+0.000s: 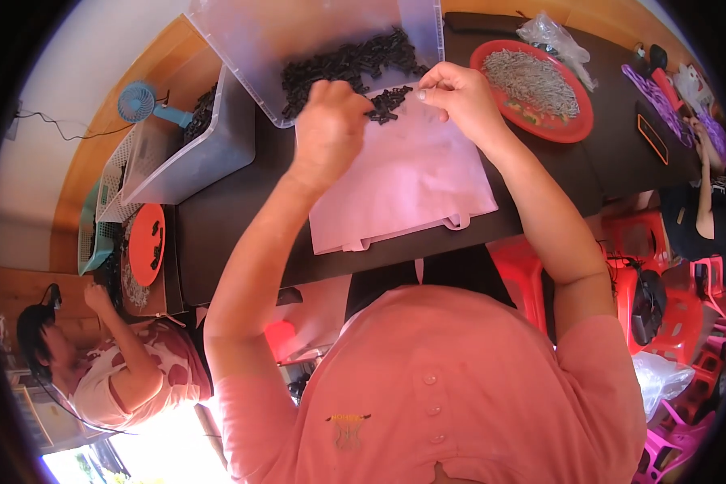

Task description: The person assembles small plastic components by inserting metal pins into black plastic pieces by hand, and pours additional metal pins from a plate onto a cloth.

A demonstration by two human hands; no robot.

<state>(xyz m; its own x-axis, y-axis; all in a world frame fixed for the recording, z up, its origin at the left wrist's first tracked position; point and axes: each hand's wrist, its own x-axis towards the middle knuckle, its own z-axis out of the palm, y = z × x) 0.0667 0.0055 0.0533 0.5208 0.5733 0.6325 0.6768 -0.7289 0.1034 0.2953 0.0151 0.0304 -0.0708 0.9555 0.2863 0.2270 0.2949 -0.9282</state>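
Observation:
A pink cloth bag (403,189) lies flat on the dark table in front of me, its handles toward my body. On its far part sits a small heap of black plastic pieces (389,105). My left hand (331,121) is closed with curled fingers just left of that heap; whatever it may hold is hidden. To the right of the heap, my right hand (460,95) is closed in a pinch of thumb and forefinger; anything between the tips is too small to name. Beyond both hands, a clear plastic bin (246,40) lies tipped toward me with many similar black pieces (347,63).
A red tray (586,121) of thin silvery metal pieces (532,81) stands at the right, beside a clear plastic bag (561,44). At the left are another bin (194,173), a blue fan (137,102) and an orange plate (145,242). Other people (129,363) sit on both sides.

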